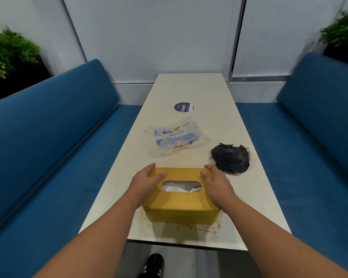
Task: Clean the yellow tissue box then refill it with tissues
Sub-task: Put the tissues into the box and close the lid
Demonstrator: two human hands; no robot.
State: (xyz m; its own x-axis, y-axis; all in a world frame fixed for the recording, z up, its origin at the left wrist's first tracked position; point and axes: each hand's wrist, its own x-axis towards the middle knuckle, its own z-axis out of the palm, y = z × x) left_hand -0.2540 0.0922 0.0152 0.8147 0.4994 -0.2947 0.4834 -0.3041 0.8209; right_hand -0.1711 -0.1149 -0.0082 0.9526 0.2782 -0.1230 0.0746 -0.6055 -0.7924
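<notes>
The yellow tissue box (181, 213) stands near the front edge of the white table (197, 91). White tissues (181, 186) show through the oval slot in its wooden lid. My left hand (147, 181) grips the lid's left end, fingers over the far corner. My right hand (215, 183) grips the lid's right end. An empty clear plastic tissue wrapper (175, 139) lies flat beyond the box. A crumpled dark cloth (231, 158) rests to the right, just behind my right hand.
Brown smears (213, 229) mark the table around the box's base. A round purple sticker (183, 107) sits mid-table. Blue benches (48, 137) flank both sides, with plants (8, 51) behind them. A black shoe (153, 265) shows on the floor.
</notes>
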